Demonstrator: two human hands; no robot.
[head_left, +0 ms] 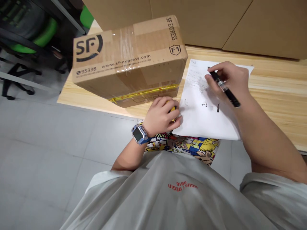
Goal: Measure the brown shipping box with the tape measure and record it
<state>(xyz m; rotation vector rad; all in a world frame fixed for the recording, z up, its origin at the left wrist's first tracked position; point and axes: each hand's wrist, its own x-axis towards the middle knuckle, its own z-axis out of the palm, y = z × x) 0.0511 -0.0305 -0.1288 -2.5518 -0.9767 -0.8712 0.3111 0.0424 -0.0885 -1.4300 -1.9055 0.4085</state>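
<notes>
My left hand (163, 115) is closed around a small yellow-and-black tape measure (173, 110), mostly hidden by the fingers. It rests at the table's front edge, by the lower left of a white sheet of paper (195, 119). Between finger and thumb, my right hand (230, 78) grips a black pen (225, 89) with a silvery middle band, above the sheet's upper right part. Small lines of writing and a few larger dark marks show on the paper. Left of it stands a taped cardboard box (144, 75) printed with SF lettering, with a yellow strip across its near side.
Large brown cardboard boxes (199, 22) stand along the back of the wooden table (273, 92). Office chairs with green parts (45, 35) are at the far left, beyond a metal frame. Grey floor tiles (48, 137) lie below.
</notes>
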